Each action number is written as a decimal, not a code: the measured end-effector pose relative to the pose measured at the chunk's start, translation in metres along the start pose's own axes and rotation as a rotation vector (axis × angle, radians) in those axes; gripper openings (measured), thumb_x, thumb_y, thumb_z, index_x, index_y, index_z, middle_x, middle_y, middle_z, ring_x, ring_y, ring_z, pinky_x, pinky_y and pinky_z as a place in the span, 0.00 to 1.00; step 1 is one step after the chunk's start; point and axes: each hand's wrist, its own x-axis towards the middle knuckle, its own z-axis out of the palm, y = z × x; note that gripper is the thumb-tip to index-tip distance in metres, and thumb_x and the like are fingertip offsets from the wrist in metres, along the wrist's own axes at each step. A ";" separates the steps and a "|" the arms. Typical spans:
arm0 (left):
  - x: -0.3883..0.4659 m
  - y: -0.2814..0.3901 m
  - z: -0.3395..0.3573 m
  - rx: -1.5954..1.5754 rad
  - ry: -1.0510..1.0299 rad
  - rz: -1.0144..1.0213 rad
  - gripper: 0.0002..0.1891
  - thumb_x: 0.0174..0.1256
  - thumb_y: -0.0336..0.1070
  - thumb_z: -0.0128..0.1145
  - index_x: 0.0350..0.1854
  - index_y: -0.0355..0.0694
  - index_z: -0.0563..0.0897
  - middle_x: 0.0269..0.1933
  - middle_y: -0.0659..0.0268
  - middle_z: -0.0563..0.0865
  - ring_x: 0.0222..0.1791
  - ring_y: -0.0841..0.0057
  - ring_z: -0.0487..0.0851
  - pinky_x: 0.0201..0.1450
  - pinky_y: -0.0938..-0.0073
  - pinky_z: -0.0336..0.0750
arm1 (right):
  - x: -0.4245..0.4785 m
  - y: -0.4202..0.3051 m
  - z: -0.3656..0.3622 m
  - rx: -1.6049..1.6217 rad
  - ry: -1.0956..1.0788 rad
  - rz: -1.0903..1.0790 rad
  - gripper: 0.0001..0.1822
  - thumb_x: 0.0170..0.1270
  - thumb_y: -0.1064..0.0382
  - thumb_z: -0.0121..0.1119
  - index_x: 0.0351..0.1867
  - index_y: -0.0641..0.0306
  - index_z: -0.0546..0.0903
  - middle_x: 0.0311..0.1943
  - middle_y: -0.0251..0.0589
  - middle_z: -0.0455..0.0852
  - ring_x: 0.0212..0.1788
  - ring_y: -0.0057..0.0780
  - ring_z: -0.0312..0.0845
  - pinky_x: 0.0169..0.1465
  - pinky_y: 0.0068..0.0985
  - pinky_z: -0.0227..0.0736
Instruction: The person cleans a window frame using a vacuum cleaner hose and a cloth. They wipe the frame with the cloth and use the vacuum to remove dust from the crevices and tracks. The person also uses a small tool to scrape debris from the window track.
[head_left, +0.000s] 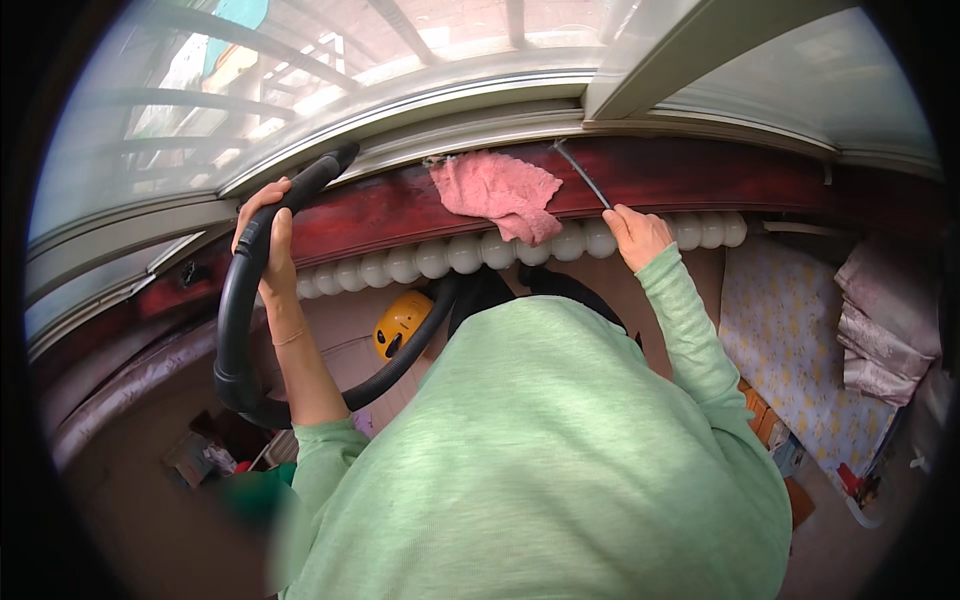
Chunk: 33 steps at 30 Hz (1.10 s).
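Observation:
My left hand (270, 232) grips the black handle of a vacuum cleaner hose (234, 330), whose narrow nozzle (341, 156) points into the window track (390, 150). In my right hand (640, 236) is a thin metal tool (585, 176) like a screwdriver or rod; its far tip, with something fuzzy on it, lies by the edge of the window frame. Between my hands a crumpled pink cloth (495, 191) rests on the dark red windowsill (637, 169) and hangs over its front edge. The yellow vacuum cleaner body (403, 322) stands on the floor below.
Sliding window panes (450, 37) with bars behind them rise beyond the sill. A row of white rounded radiator sections (465, 253) runs under it. At right are a patterned panel (795, 337) and folded satiny fabric (885, 322); boxes and small items (191, 457) lie at lower left.

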 end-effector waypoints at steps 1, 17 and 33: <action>-0.009 -0.001 -0.004 -0.076 -0.002 -0.006 0.12 0.56 0.30 0.57 0.42 0.31 0.79 0.46 0.52 0.83 0.54 0.60 0.80 0.63 0.58 0.68 | 0.004 -0.009 -0.001 -0.099 -0.035 -0.018 0.22 0.69 0.44 0.45 0.28 0.60 0.77 0.21 0.50 0.81 0.28 0.55 0.78 0.33 0.47 0.70; -0.026 0.023 0.130 -0.457 -0.293 0.147 0.11 0.54 0.29 0.61 0.40 0.31 0.79 0.43 0.52 0.84 0.50 0.58 0.82 0.59 0.58 0.73 | -0.020 0.046 -0.062 0.171 -0.031 0.128 0.26 0.71 0.44 0.44 0.22 0.64 0.74 0.16 0.42 0.73 0.21 0.41 0.72 0.29 0.33 0.65; 0.000 0.025 0.126 -0.465 -0.352 0.054 0.12 0.56 0.32 0.63 0.39 0.31 0.80 0.43 0.53 0.85 0.49 0.60 0.82 0.59 0.60 0.72 | 0.016 -0.053 0.067 -0.004 0.109 -0.277 0.28 0.54 0.53 0.66 0.59 0.39 0.75 0.18 0.41 0.82 0.22 0.43 0.80 0.29 0.36 0.76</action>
